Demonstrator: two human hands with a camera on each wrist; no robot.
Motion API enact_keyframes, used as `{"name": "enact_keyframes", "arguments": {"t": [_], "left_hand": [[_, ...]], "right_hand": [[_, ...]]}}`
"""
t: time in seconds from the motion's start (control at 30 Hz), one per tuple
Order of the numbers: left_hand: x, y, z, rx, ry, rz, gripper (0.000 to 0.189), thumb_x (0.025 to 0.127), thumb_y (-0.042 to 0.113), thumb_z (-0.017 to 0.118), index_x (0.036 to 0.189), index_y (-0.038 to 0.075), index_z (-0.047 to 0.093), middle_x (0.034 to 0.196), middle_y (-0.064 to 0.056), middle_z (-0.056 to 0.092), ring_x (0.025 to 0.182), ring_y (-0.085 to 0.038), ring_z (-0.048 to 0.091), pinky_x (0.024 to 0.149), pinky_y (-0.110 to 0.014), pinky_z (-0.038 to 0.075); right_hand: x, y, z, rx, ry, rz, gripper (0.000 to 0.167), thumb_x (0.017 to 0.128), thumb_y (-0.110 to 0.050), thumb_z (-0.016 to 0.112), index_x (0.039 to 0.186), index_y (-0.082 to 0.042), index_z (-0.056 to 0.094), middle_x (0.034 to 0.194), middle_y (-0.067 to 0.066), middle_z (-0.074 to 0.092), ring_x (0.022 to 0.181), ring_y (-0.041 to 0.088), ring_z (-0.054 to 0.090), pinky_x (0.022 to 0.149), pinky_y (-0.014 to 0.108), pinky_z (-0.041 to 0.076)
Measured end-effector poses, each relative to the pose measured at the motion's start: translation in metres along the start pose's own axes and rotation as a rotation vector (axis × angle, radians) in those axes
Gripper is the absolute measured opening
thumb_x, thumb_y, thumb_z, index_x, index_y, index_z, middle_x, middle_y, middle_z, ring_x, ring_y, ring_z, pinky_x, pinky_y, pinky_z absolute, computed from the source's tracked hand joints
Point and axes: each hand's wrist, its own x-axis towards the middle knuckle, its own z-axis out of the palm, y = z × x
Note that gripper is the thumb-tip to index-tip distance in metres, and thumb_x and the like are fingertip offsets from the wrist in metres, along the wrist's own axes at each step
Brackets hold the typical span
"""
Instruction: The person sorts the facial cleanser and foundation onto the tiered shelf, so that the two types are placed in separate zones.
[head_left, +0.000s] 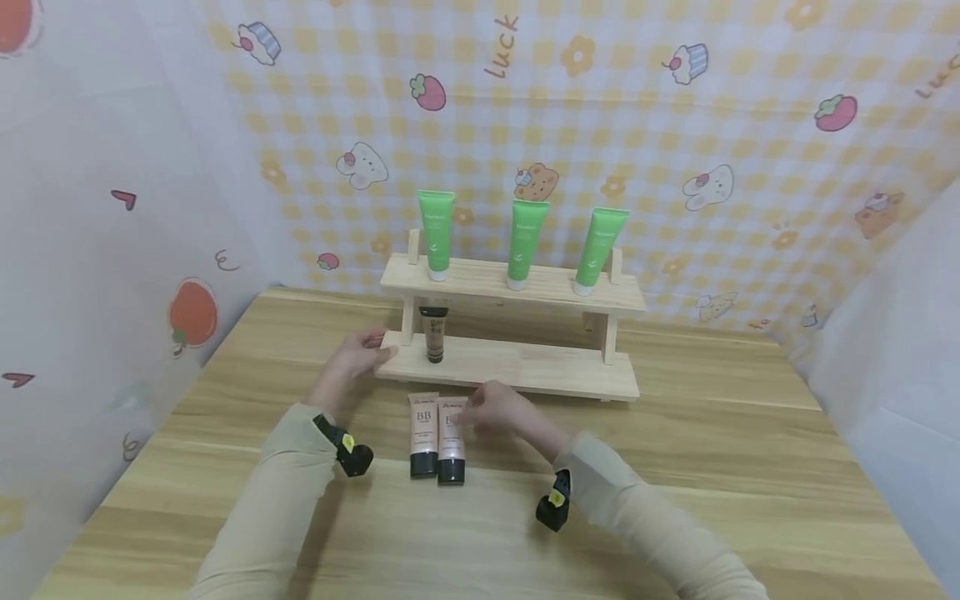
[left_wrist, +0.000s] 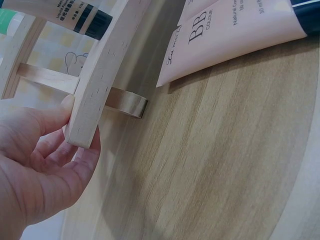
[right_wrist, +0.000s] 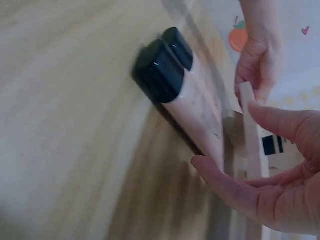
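My left hand [head_left: 356, 355] grips the left end of a two-tier wooden shelf [head_left: 555, 372] at its lower board, thumb on top and fingers beneath in the left wrist view. A small black-capped tube [head_left: 434, 340] stands on that board's left part. In front of the shelf, two pale pink BB cream tubes [head_left: 423, 425] lie side by side on the table, black caps towards me. Over the upper part of the right-hand BB cream tube [head_left: 452, 446] reaches my right hand [head_left: 504, 408]. Its thumb and finger are spread apart in the right wrist view, one fingertip right at the tube's edge.
Three green tubes [head_left: 527, 242] stand spaced along the upper board of the shelf. Behind is a checked, patterned cloth [head_left: 480, 125], and a white cloth [head_left: 112, 208] hangs on the left. The wood-grain table [head_left: 720, 433] extends to both sides of the shelf.
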Motion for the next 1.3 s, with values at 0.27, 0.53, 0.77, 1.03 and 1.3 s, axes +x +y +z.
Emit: {"name": "enact_keyframes", "arguments": {"t": [0.27,0.53,0.77,1.03,1.3], "left_hand": [[0.0,-0.002,0.0,-0.016,-0.007,-0.001,0.058,0.093,0.014,0.05,0.142,-0.001,0.023,0.146,-0.023,0.028,0.135,-0.035,0.029,0.113,-0.041,0.027],[0.002,-0.002,-0.004,-0.019,-0.025,0.018,0.06,0.092,0.013,0.051,0.143,-0.001,0.022,0.146,-0.025,0.027,0.134,-0.037,0.029,0.111,-0.043,0.029],[0.001,-0.001,-0.002,-0.029,-0.04,0.016,0.061,0.092,0.012,0.052,0.143,0.0,0.021,0.146,-0.025,0.026,0.132,-0.038,0.033,0.108,-0.042,0.035],[0.0,-0.001,0.0,-0.056,-0.034,0.01,0.061,0.092,0.012,0.052,0.143,0.0,0.022,0.146,-0.024,0.027,0.131,-0.037,0.034,0.108,-0.041,0.035],[0.002,-0.001,0.0,-0.064,-0.036,0.011,0.061,0.092,0.012,0.052,0.143,-0.001,0.021,0.146,-0.025,0.027,0.133,-0.037,0.032,0.11,-0.041,0.033]], "right_hand": [[0.001,0.001,0.025,0.103,0.008,0.033,0.029,0.072,-0.017,0.075,0.084,-0.002,0.053,0.071,0.008,0.061,0.058,0.017,0.057,0.051,0.026,0.05],[0.007,-0.005,0.033,0.281,-0.027,0.07,0.064,0.073,-0.008,0.073,0.123,0.004,0.035,0.088,0.014,0.058,0.067,0.022,0.062,0.055,0.029,0.057],[0.009,-0.003,0.038,0.381,-0.03,0.078,0.068,0.071,0.001,0.07,0.124,0.002,0.028,0.095,0.018,0.057,0.072,0.025,0.064,0.057,0.032,0.058],[0.006,0.006,0.034,0.368,-0.064,0.056,0.072,0.073,-0.004,0.071,0.129,0.003,0.026,0.098,0.02,0.056,0.069,0.024,0.064,0.056,0.032,0.058],[0.001,0.01,0.02,0.32,-0.136,0.039,0.064,0.075,-0.007,0.071,0.128,0.007,0.037,0.093,0.018,0.06,0.07,0.022,0.065,0.06,0.031,0.058]]}}
